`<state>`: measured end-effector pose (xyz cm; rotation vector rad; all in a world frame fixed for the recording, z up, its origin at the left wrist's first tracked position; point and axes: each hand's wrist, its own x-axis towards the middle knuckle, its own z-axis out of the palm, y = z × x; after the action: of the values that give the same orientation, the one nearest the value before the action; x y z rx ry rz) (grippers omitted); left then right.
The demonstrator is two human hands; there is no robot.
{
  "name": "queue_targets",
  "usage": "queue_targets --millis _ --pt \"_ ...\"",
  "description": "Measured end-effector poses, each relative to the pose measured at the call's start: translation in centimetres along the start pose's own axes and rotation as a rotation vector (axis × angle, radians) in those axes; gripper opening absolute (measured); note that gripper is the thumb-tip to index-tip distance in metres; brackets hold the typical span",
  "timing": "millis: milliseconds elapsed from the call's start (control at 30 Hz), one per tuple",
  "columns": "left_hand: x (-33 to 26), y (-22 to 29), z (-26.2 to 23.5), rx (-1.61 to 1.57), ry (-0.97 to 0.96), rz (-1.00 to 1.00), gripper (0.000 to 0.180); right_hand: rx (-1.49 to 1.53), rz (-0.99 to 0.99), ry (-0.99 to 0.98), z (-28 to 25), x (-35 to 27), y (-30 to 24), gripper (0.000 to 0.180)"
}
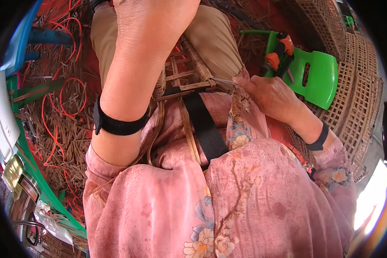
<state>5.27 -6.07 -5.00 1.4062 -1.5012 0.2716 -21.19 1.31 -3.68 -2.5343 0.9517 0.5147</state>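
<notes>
Woven frame (198,62) sits btwn tan trouser legs (215,43), so prob. best braced there w/ thin metal tool (223,81) kept shallow at its corner, R hand (271,93) closed on tool; L hand (158,17) fingers out of view, grip can't tell.

Floor's red (266,12) where it peeks thru, folks, w/ brown cane scraps (51,167) strewn thick all down my L side & a thin orange-red cord (56,136) looping loosely over 'em. Over on my R there's a bright green plastic seat (324,73) w/ a slot in it, an orange-and-black tool (284,45) at its L edge, can't tell if it's fully on it, & brown lattice baskets (352,90) alongside. My lap (217,107) has a black strap (204,124) lying across the pink cloth, w/ the woven frame's (198,64) near end right there btwn my thighs.
</notes>
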Motion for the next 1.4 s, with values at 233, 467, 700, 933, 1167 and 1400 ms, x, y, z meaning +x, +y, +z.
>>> queue_targets --millis 233,467,700,933,1167,1400 --pt "0.5 1.0 0.4 0.099 -0.066 -0.064 0.064 0.183 0.043 -0.013 -1.2 0.9 -1.8 0.029" --pt "0.7 1.5 0.3 -0.066 -0.117 -0.046 0.064 -0.025 -0.046 -0.048 -2.6 1.1 -2.8 0.019" --pt "0.8 -0.4 1.0 0.019 -0.047 0.106 0.067 0.394 0.149 0.261 -1.7 -1.0 -0.7 0.032" --pt "0.8 -1.4 1.0 -0.109 0.0 0.103 0.07 1.18 0.453 0.307 3.1 2.4 -0.5 0.039" --pt "0.8 0.2 0.4 -0.251 -0.021 -0.046 0.07 0.878 0.152 0.329 4.1 5.9 -0.8 0.041" --pt "0.8 -0.4 0.2 0.023 0.0 0.085 0.068 0.671 -0.051 0.314 3.3 6.8 -0.4 0.037"
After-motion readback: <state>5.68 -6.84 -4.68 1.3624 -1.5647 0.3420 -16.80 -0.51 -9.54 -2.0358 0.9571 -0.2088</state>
